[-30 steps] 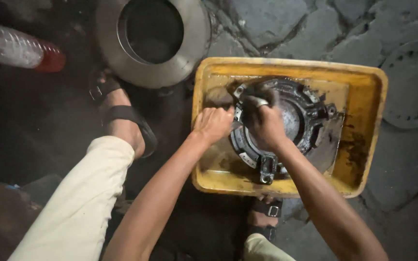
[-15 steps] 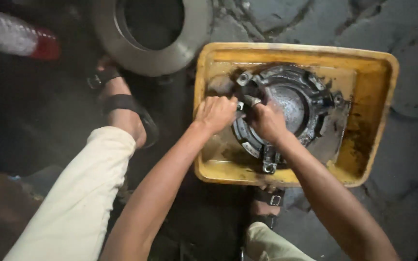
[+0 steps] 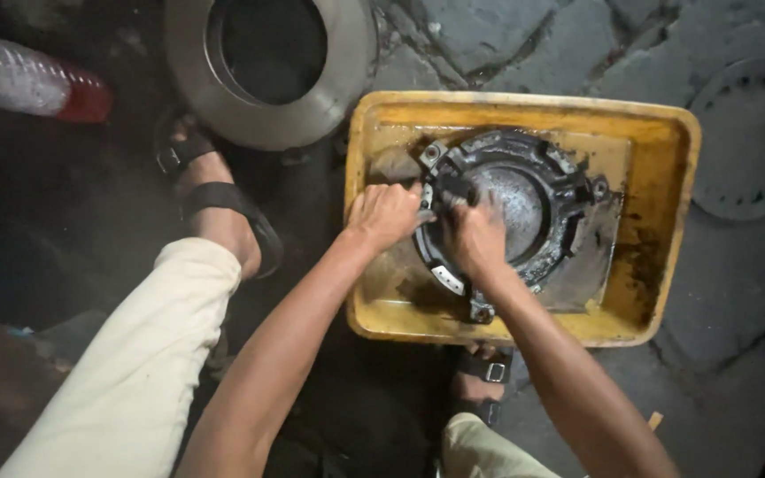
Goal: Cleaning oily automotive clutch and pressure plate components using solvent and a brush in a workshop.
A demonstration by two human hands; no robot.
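Right hand (image 3: 475, 237) hides clutch cover (image 3: 542, 190) rim; fingertips blurred, grip unclear

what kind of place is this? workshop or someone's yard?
Likely an informal outdoor repair spot: a dark round machine part sits in a grimy yellow tray on stone paving, with a large metal ring beside it.

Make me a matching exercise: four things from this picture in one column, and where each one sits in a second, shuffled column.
Things:
1. black metal part
2. steel ring
3. plastic bottle
4. left hand

Places:
A. far left, on the dark ground
B. inside the yellow tray
C. on the black part's left rim
D. on the ground above the sandalled foot

Pairs: 1-B, 2-D, 3-A, 4-C
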